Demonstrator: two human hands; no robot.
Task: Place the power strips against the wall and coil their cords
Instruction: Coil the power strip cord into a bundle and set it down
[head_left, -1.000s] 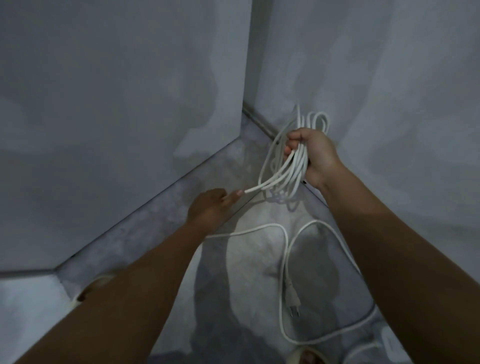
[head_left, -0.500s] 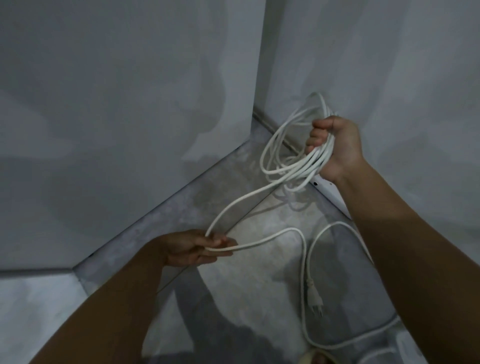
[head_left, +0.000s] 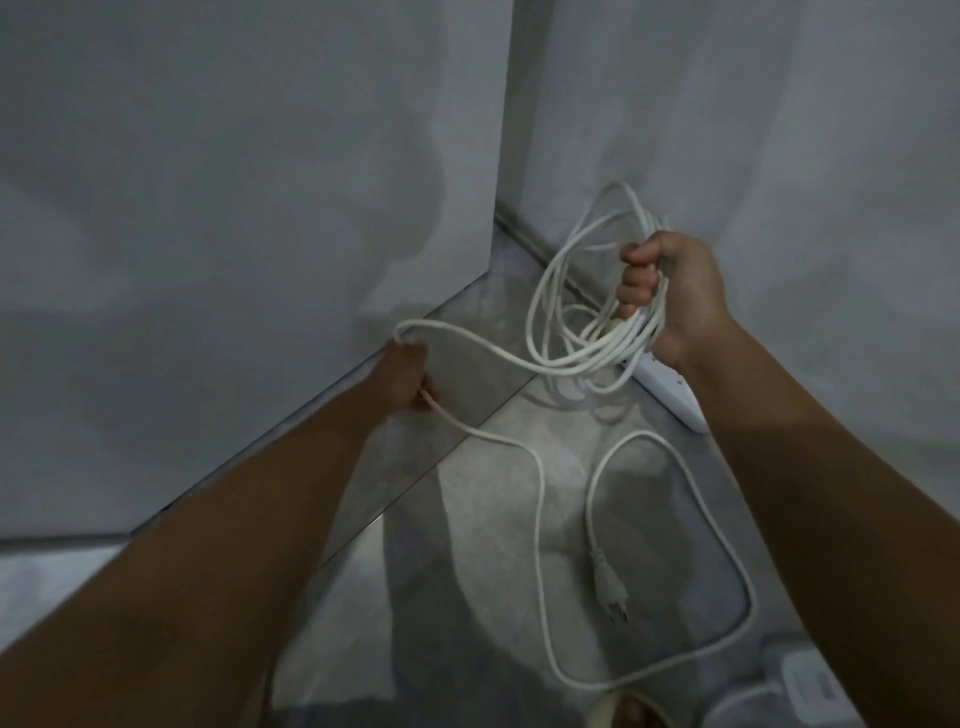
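Right hand fingers clench coiled white cord; left hand fingers grip its slack.

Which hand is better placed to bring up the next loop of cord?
Left. The left hand already grips the free run of the cord, while the right hand is closed around the gathered coil and cannot let go.

My right hand grips the coiled white cord; my left hand pinches its loose run, plug lying on the floor, power strip against the wall
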